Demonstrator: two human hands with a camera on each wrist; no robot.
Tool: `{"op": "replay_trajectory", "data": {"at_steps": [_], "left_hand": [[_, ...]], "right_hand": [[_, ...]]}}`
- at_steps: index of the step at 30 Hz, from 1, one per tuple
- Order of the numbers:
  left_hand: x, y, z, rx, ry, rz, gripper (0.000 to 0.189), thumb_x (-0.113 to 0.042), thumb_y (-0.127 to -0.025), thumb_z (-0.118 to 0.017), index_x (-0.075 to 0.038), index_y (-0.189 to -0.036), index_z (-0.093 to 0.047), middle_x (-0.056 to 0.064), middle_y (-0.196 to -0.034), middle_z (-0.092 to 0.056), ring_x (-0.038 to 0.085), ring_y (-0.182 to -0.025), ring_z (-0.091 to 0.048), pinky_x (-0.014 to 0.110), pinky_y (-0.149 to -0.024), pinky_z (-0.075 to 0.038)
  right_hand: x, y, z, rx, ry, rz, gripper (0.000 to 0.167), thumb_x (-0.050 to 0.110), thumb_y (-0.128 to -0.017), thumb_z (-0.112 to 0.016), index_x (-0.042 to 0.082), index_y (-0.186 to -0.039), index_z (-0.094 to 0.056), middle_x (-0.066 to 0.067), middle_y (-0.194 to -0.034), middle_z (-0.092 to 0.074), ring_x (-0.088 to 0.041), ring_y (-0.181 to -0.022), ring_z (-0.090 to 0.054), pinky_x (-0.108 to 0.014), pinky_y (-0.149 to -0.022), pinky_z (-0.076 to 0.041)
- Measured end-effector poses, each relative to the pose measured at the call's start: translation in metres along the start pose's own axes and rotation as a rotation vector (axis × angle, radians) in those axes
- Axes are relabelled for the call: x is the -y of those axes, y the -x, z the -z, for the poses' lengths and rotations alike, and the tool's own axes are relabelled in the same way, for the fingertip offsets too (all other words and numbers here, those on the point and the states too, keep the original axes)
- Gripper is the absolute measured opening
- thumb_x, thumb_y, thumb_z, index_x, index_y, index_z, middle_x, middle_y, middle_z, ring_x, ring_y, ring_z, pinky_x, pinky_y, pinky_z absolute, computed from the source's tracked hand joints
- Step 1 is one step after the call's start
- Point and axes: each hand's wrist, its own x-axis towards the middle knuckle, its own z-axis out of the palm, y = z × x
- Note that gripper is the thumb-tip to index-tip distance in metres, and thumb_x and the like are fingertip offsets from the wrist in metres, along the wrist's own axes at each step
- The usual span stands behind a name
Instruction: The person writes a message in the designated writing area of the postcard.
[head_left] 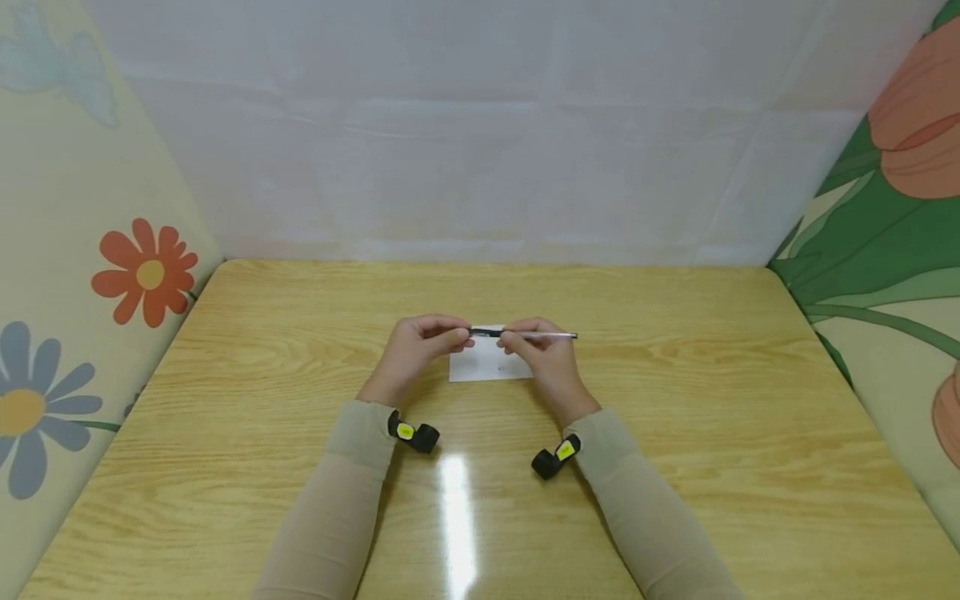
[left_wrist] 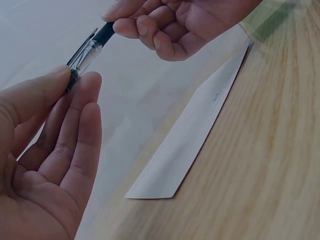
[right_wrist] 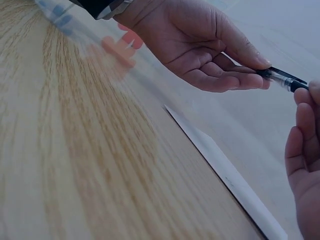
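Both hands hold a slim pen level above a small white sheet of paper. My left hand pinches the end of its clear cap, which has a black clip, between thumb and fingertips. With thumb and index finger my right hand grips the black part beside the cap. The pen's pale barrel sticks out past the right fingers. In the left wrist view the right hand's other fingers are curled loosely. The paper lies flat on the table under the hands, with small dark marks on it.
The wooden table reaches back to a white cloth wall. Flower-patterned panels stand at the left and right sides. A black band with a small camera sits on each wrist. Light reflects off the table's front.
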Motion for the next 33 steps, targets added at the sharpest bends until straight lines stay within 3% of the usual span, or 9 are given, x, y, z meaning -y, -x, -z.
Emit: {"op": "replay_trajectory", "data": {"at_steps": [10,26,33], "left_hand": [[-0.0001,-0.0017,0.0005,-0.011,0.007,0.029,0.025,-0.006,-0.096,-0.070,0.011,-0.114,-0.070,0.016,-0.108,-0.074,0.015,-0.091,-0.074,0.032,-0.089,-0.058],[-0.0014,-0.0015,0.0037,0.004,0.015,0.113,0.027,-0.007,-0.096,-0.071,0.011,-0.117,-0.070,0.017,-0.109,-0.074,0.015,-0.091,-0.075,0.031,-0.088,-0.058],[-0.0014,-0.0010,0.0054,0.018,0.024,0.110,0.028,-0.007,-0.095,-0.072,0.011,-0.117,-0.070,0.017,-0.108,-0.075,0.015,-0.091,-0.075,0.031,-0.088,-0.058]], "right_hand": [[0.0016,0.0002,0.0013,0.017,0.031,0.003,0.016,0.013,-0.094,-0.074,-0.001,-0.101,-0.071,-0.004,-0.092,-0.073,-0.018,-0.085,-0.067,-0.027,-0.080,-0.054],[-0.0022,-0.0006,0.0032,0.041,0.056,0.019,0.017,0.013,-0.094,-0.075,-0.002,-0.101,-0.070,-0.005,-0.091,-0.073,-0.018,-0.084,-0.067,-0.028,-0.081,-0.054],[-0.0023,-0.0013,0.0031,0.053,0.041,0.035,0.014,0.008,-0.094,-0.073,-0.003,-0.100,-0.070,-0.003,-0.089,-0.073,-0.017,-0.083,-0.067,-0.028,-0.081,-0.055]]}}
